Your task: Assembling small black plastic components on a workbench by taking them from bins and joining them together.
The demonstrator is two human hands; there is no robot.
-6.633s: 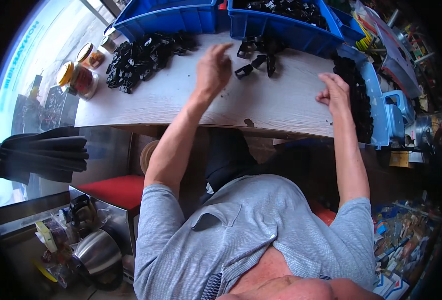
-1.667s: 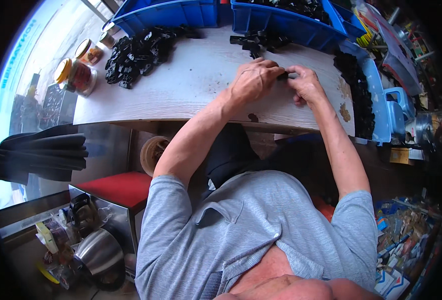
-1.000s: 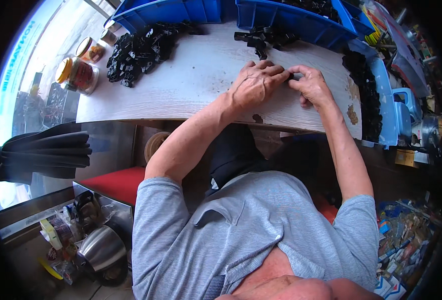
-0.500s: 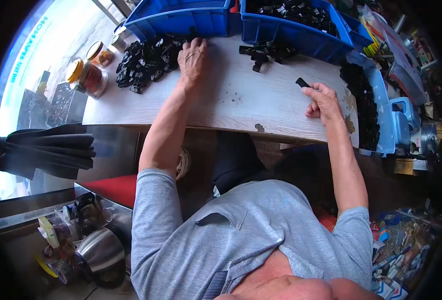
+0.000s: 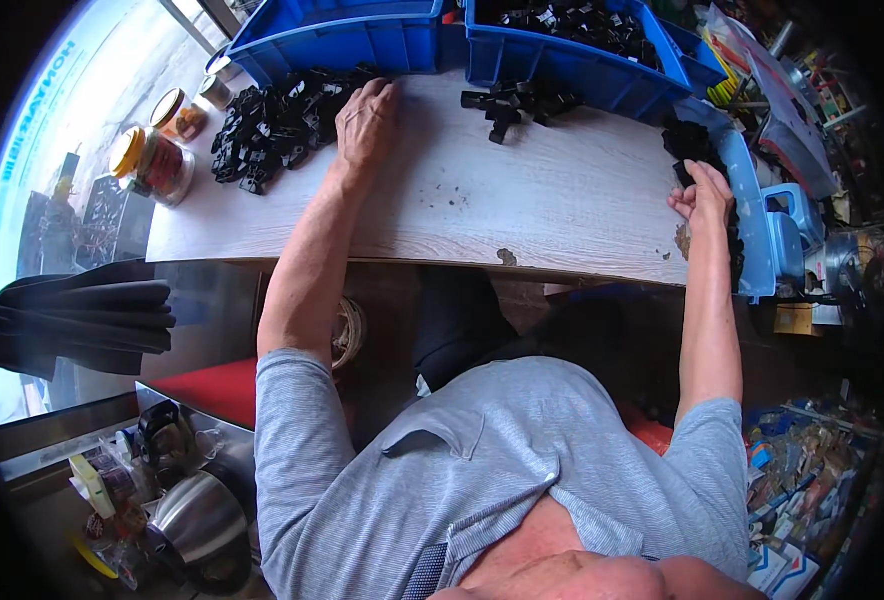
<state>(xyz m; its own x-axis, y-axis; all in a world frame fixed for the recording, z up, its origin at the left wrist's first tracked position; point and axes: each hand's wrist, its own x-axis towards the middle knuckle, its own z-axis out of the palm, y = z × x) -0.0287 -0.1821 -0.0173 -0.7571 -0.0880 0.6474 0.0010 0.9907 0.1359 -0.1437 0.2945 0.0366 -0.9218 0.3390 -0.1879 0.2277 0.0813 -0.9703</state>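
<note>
Head view shows us a pale table with two bare hands over it. We see the left hand at the right edge of a heap of small black parts, its fingers bent and close together; their tips are hard to make out against the heap, so we cannot tell whether they grip anything. We find the right hand at the other end of the table, beside a light blue tray, with thumb and forefinger pinched on a black part and the other fingers curled. More black parts lie in that tray, partly behind the hand and forearm. Between the hands, near the far edge, we see a small cluster of the same parts. Beyond stand two blue bins, the left bin behind the heap and the right bin holding many black pieces. At our far left, near the heap, we notice a yellow-lidded jar and a smaller jar just behind it.
</note>
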